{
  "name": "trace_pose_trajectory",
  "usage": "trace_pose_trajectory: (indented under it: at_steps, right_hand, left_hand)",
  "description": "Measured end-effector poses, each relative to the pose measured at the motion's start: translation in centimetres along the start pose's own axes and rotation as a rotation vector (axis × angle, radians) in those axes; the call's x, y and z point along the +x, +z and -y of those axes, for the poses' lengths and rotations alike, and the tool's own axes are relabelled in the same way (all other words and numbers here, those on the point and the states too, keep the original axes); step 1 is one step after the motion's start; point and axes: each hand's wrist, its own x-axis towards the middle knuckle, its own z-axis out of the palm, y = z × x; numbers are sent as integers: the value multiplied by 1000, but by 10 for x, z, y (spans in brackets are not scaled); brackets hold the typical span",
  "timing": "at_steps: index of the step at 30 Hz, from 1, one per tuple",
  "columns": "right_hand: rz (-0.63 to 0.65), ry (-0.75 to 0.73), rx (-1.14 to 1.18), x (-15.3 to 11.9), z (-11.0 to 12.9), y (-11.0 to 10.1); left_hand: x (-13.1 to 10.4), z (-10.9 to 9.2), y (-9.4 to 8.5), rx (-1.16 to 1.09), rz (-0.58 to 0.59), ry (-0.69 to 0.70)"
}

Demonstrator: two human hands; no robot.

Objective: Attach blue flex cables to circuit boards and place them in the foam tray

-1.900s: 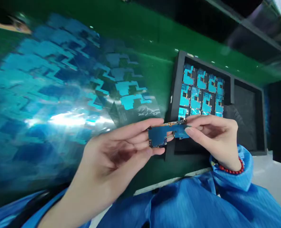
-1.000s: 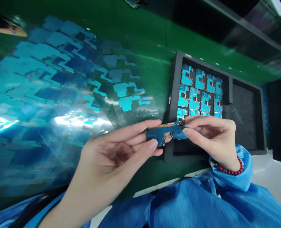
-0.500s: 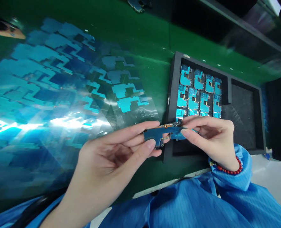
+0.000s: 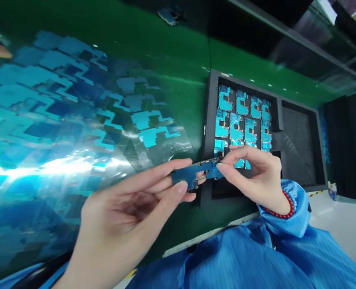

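Note:
Between both hands is a small circuit board (image 4: pixel 186 176) with a blue face, held tilted above the mat's front part. My left hand (image 4: pixel 135 200) grips its left end between thumb and fingers. The thumb and index finger of my right hand (image 4: pixel 253 172) pinch its right end, a red bead bracelet around that wrist. Just behind the right hand, a black foam tray (image 4: pixel 210 116) holds rows of similar boards (image 4: pixel 238 124) covered in bright blue film. The right hand hides part of the tray's front rows.
Sheets of blue cut-out film pieces (image 4: pixel 45 88) spread over the green mat (image 4: pixel 186 48) at left. A dark board-like part (image 4: pixel 169 16) lies at the back. Black boxes (image 4: pixel 343 140) stand at the far right, and a dark shelf edge (image 4: pixel 286 36) runs along the back.
The view has shifted, so the tray and film sheets appear further left. Both hands keep hold of the board, its tilt nearly the same. More of the tray's front boards shows behind the right hand.

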Motion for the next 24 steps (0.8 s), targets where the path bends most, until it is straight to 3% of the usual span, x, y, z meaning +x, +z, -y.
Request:
trace_pose_trajectory:
  at_steps: [10, 14, 16, 21, 24]
  right_hand:
    - [-150, 55, -5, 1, -2, 2]
    - [-54, 122, 145, 4, -2, 0]
    - [-23, 154, 220, 3, -4, -8]
    - [-113, 349, 178, -21, -17, -45]
    - [-30, 505, 158, -41, -28, -53]
  left_hand:
    - [2, -2, 1, -63, 14, -34]
    - [7, 2, 0, -96, 137, -5]
    - [10, 6, -1, -108, 190, 36]
    - [20, 13, -4, -265, 218, 148]
    - [24, 13, -4, -270, 201, 112]
